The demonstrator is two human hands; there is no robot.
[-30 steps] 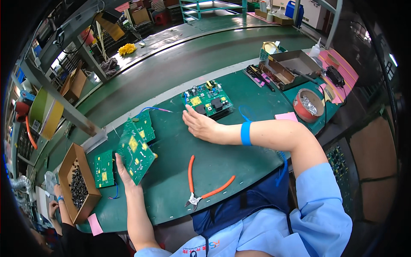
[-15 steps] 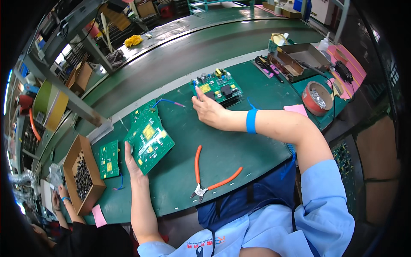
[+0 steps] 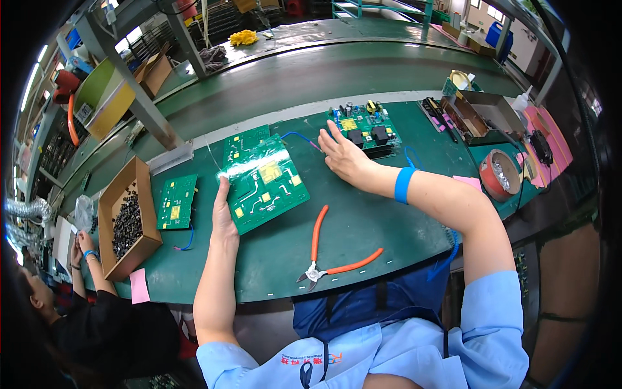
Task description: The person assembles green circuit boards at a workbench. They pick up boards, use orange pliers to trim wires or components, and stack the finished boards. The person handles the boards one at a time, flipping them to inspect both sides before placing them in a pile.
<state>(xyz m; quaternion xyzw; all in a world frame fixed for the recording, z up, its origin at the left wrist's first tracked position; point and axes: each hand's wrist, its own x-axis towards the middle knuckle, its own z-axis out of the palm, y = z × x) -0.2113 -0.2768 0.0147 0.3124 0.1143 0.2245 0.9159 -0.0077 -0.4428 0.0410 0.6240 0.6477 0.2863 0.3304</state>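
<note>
Your left hand [image 3: 225, 217] pinches a tilted circuit board [image 3: 265, 185], beyond and left of the pliers [image 3: 313, 273].
Its lower edge rises rightward; I can't tell its long axis. Beyond the pliers, your right hand [image 3: 348, 159] is at a component board [image 3: 370, 124], grip unclear. Left of the pliers, a cardboard box [image 3: 146, 201] holds black parts [image 3: 126, 223]; right, a red tub [image 3: 492, 185] holds silvery bits [image 3: 500, 174].

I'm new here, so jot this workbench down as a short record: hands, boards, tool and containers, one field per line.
Left hand: gripping a green circuit board at its left edge
Right hand: open, fingers at the left side of a component-filled board; contact unclear
Other boards: one flat board partly behind the held one; a wired board farther left
Tool: orange-handled pliers, lying open
Left container: cardboard box of small dark parts
Right container: red bowl with silvery bits
</note>
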